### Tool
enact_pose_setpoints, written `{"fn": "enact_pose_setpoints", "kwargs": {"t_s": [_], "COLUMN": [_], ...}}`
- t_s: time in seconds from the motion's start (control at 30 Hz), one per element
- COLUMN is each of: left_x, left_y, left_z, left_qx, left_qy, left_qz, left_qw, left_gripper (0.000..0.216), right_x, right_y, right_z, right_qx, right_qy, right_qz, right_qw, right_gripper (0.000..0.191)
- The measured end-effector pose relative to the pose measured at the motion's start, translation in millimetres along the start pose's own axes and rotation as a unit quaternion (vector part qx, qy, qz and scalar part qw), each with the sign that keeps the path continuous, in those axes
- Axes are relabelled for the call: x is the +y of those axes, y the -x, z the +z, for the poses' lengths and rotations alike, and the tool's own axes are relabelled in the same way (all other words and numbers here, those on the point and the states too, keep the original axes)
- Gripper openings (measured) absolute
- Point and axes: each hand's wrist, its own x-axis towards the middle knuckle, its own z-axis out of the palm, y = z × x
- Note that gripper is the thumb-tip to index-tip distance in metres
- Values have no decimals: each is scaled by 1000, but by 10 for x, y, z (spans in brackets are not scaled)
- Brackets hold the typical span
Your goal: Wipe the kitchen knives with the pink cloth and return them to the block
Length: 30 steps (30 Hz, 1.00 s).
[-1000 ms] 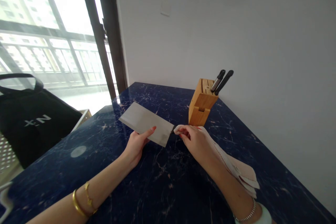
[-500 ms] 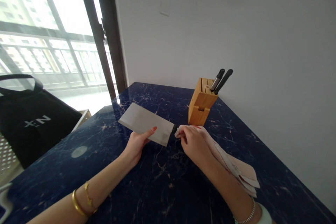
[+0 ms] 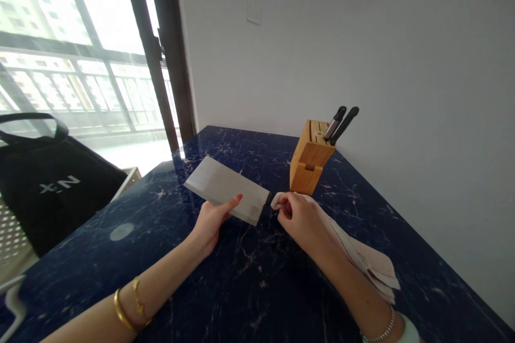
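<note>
A cleaver (image 3: 229, 187) with a broad steel blade is held above the table, its blade pointing to the far left. My left hand (image 3: 211, 222) is closed on the blade, thumb on top and the other fingers hidden beneath. At the black handle, my right hand (image 3: 295, 217) is closed around a pale pink cloth (image 3: 376, 265), a fold of which wraps the handle's end. The rest of the cloth trails under and beside my right forearm. Just beyond my right hand stands a wooden knife block (image 3: 311, 158) with two black-handled tools (image 3: 340, 123) in its slots.
The dark blue marbled table (image 3: 233, 300) runs back to a pale wall. At the left, a black bag (image 3: 60, 187) rests by a perforated light-coloured chair or basket (image 3: 16, 241), beside a glazed door. A white curved object (image 3: 16, 305) shows at the lower left edge.
Hardly anything differs. The view has shifted slightly, and both hands keep their hold on the cleaver's blade and on the cloth at its handle.
</note>
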Motion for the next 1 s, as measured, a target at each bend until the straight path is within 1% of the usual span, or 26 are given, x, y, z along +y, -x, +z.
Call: {"fn": "enact_pose_setpoints", "kwargs": {"t_s": [0.07,0.1,0.2,0.27,0.37,0.47,0.53,0.67,0.83,0.93,1.0], "left_x": [-6,-9,-11,-5,7,13,10,1,-6,-8,-8], "left_y": [-5,-6,-2,7,23,30,26,4,-45,-65,-62], "left_z": [-4,-6,-8,-5,3,9,10,-1,-46,-68,-66], "left_qx": [2,0,-13,-23,-26,-21,-20,-13,-12,-5,-9], "left_qy": [-6,-11,-27,-32,-31,-32,-32,-27,-15,-14,-18], "left_qz": [2,3,6,6,6,5,4,3,1,-1,-1], "left_qw": [1000,1000,1000,999,999,999,999,1000,1000,1000,1000], "left_gripper": [42,42,41,40,40,41,41,39,39,38,39], "right_x": [-7,-20,-76,-93,-60,-4,6,-26,69,122,81], "right_y": [2,4,15,17,1,-19,-21,-11,-11,-9,-7], "right_z": [-1,9,50,58,31,3,5,11,-87,-139,-149], "right_qx": [6,7,-3,-14,-14,9,13,-8,-48,-63,-65], "right_qy": [4,-4,-32,-34,-32,-41,-49,-44,8,19,5], "right_qz": [7,-7,-80,-105,-80,-38,-35,-55,-16,-16,-25], "right_qw": [1000,1000,996,994,996,998,998,997,999,998,998], "right_gripper": [15,17,23,24,24,24,24,22,17,17,18]}}
